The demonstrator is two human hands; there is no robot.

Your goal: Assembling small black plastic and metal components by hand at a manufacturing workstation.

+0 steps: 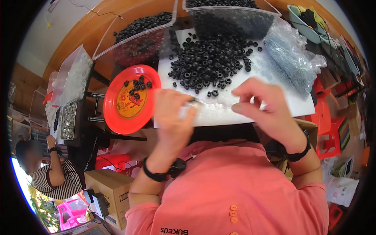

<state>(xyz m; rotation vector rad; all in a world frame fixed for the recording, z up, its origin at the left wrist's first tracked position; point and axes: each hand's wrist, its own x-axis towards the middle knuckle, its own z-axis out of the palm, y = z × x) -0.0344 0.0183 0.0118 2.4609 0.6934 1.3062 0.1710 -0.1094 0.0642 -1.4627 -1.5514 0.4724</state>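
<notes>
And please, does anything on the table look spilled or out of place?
Only slightly: some black beads lie loose around the big heap on the white tabletop. They look odd because they sit apart, like small scatter. Nothing else clearly stands out.

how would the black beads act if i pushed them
The black beads look rounded, so they'd probably roll. Heaped loosely on the white surface, they'd likely spread rather than move together. Each seems small, so probably light.
</notes>
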